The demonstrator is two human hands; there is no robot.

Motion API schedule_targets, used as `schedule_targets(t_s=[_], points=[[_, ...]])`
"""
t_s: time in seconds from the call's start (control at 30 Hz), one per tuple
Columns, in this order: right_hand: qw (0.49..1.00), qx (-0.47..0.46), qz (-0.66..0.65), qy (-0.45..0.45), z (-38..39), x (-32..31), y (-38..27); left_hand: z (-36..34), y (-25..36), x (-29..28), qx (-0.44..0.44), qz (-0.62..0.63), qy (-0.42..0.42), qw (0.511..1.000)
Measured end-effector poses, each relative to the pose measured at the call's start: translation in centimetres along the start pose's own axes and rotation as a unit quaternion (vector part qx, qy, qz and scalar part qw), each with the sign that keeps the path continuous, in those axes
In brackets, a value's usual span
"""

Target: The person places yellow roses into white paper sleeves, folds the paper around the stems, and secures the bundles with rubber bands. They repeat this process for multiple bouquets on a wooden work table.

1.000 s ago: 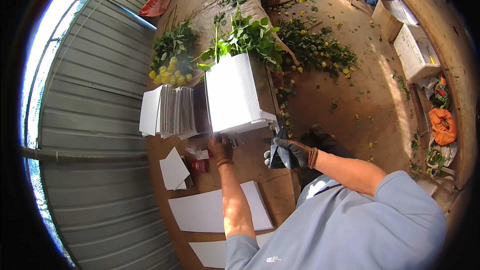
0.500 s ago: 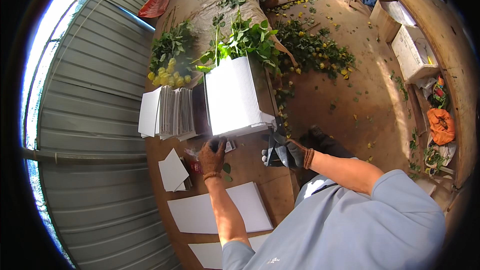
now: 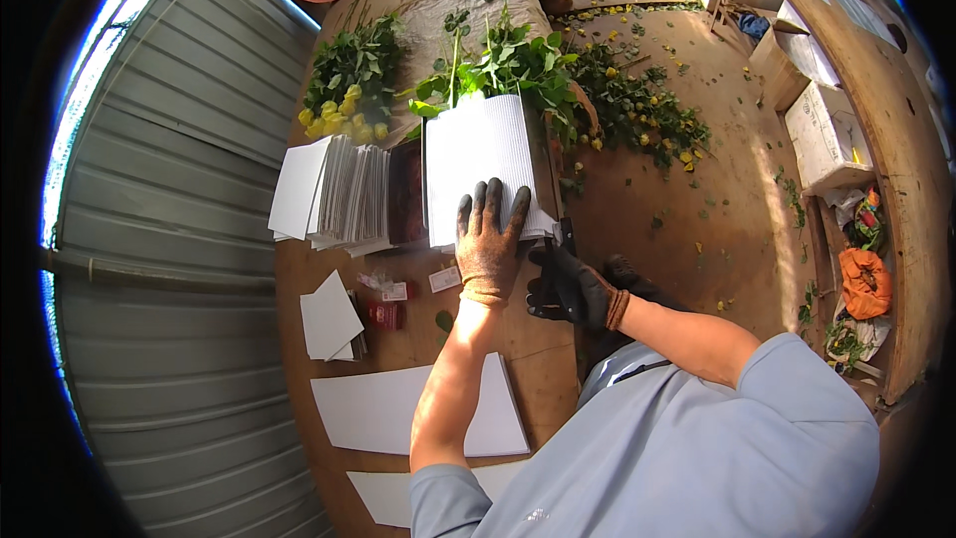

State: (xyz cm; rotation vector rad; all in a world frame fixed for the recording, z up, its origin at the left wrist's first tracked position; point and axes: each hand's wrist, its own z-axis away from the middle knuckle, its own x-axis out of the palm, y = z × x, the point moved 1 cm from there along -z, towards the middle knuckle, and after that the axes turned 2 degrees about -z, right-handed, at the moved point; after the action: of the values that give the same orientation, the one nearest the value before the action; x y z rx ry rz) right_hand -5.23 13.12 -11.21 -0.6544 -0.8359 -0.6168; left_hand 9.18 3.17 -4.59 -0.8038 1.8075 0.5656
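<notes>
My left hand (image 3: pixel 487 254), in a brown glove with dark fingertips, lies flat with its fingers spread on a white corrugated sheet (image 3: pixel 483 144). Green leafy stems (image 3: pixel 503 65) stick out from the far end of the sheet. By its near right corner is my right hand (image 3: pixel 573 289), in a dark glove with the fingers curled. A small dark object (image 3: pixel 568 233) shows just beyond this hand, at the corner. Whatever the right fingers hold is mostly hidden.
Left of the sheet stands a row of white cardboard pieces (image 3: pixel 344 189), with yellow roses (image 3: pixel 344 120) behind. Small red boxes (image 3: pixel 386 315), white cards (image 3: pixel 332 319) and larger white sheets (image 3: pixel 418 408) lie nearer. Leaves and yellow petals litter the floor; white boxes (image 3: pixel 827 134) stand at right.
My left hand has moved right and away from me, from the table beside the small boxes onto the corrugated sheet. My right hand has shifted slightly, staying by the corner.
</notes>
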Motion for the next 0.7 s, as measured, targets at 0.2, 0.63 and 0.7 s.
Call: schedule_targets(t_s=[0.2, 0.63, 0.7], points=[[1.0, -0.016, 0.025, 0.004, -1.2, -1.8, 0.5, 0.4, 0.2, 0.6, -0.007, 0.018, 0.047, 0.999], [0.997, -0.064, 0.006, 0.042, -2.4, -2.2, 1.8, -1.0, -0.2, -1.1, -0.035, 0.072, 0.053, 0.995], [0.998, -0.056, 0.002, 0.024, -2.7, -2.3, 1.5, -1.0, -0.4, -1.0, -0.029, 0.072, 0.057, 0.995]])
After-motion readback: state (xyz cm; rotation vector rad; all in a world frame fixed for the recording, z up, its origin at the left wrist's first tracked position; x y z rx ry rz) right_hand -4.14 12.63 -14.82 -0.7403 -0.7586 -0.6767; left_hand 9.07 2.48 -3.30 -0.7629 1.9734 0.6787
